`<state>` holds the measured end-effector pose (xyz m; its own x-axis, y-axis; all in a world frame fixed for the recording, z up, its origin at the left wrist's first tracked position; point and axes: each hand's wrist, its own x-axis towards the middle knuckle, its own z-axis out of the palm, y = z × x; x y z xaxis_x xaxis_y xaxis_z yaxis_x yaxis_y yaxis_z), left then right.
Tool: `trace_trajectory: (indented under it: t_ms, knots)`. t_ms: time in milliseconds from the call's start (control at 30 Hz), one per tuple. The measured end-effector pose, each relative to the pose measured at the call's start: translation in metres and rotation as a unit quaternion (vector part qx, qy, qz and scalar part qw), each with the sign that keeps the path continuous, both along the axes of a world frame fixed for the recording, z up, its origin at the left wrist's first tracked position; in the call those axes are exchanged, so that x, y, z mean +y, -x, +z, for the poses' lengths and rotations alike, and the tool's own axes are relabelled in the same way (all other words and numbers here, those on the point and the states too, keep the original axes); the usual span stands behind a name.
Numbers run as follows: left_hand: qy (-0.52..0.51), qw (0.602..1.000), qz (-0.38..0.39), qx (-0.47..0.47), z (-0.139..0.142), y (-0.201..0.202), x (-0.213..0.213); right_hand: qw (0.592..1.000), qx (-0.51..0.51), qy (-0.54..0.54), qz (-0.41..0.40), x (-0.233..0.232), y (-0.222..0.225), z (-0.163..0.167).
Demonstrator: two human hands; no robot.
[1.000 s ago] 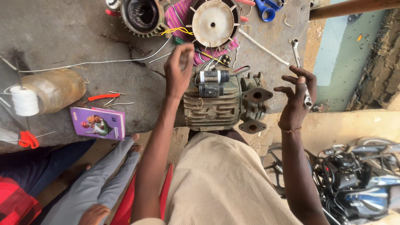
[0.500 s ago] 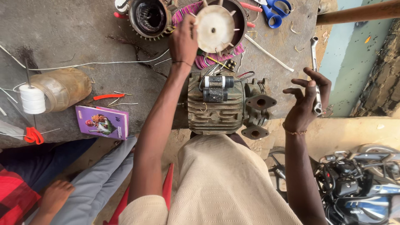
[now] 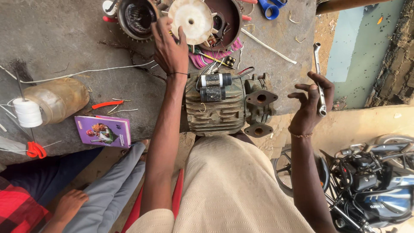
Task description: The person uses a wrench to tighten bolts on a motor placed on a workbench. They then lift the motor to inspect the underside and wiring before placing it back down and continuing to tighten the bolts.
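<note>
**Metal engine on the tabletop, both hands busy**

Grey concrete forms the tabletop, where a finned metal engine block sits at the near edge, just in front of the person. The left hand reaches beyond it, its grip spread, fingertips touching the rim of a cream plastic fan disc. The right hand hovers off the tabletop's right side, its grip closed around a slim metal wrench held upright. A purple booklet and an amber plastic jar lie well to the left.
</note>
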<state>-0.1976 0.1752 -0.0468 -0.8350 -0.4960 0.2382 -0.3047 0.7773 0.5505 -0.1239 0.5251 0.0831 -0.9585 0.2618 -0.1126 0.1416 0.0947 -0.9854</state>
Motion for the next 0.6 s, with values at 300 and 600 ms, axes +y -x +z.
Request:
trace_trajectory:
  t_ms: [300,600]
  knots:
    - [0.142,0.925,-0.325,-0.136,-0.012,0.082,0.067,0.999,-0.037,0.010,-0.030,0.011,-0.021,0.000]
    - [0.303,0.882,-0.339,-0.120,-0.023,0.105,0.086,0.997,-0.010,-0.016,-0.077,0.054,-0.061,-0.038]
